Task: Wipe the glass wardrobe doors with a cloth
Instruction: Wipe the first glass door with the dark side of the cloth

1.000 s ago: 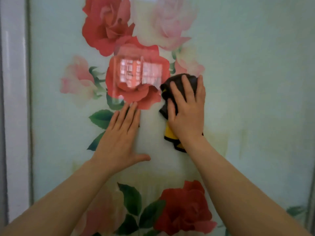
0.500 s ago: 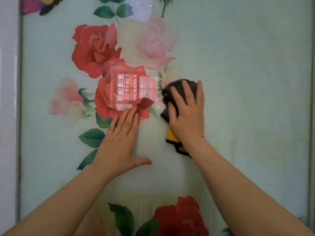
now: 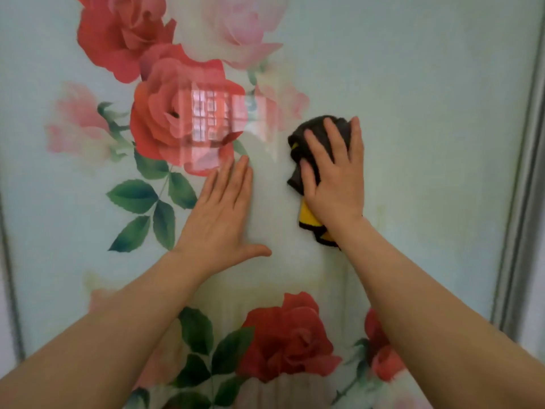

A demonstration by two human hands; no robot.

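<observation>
**Item: glass door wipe, stroke in hand, mid panel**

- Pale green glass wardrobe door printed with red and pink roses [image 3: 427, 119]: fills the view, upright, facing the person. A bright window reflection lies on the large red rose up and to the left of both hands. Faint yellowish streaks show below and to the right of the right grip; whether they are dirt or print is hard to tell.
- Dark grey bunched cloth with a yellow underside [image 3: 320, 129]: pinned flat against the glass under the right hand, grey edge showing past the fingertips, yellow fold showing at the wrist.
- Right hand [image 3: 333, 178]: the working grip, fingers spread and nearly straight, pressing the cloth to the glass, not curled round it.
- Left hand [image 3: 219, 214]: just left of the cloth, apart from it, palm flat on the glass, fingers together, thumb out, holding nothing.
- Grey metal door frame [image 3: 522, 184]: well to the right of the right grip.

Step judged: wiping, mid panel. Next move calls for steady pressure carried rightward and downward over the streaked area toward the frame, with the left hand bracing.
</observation>
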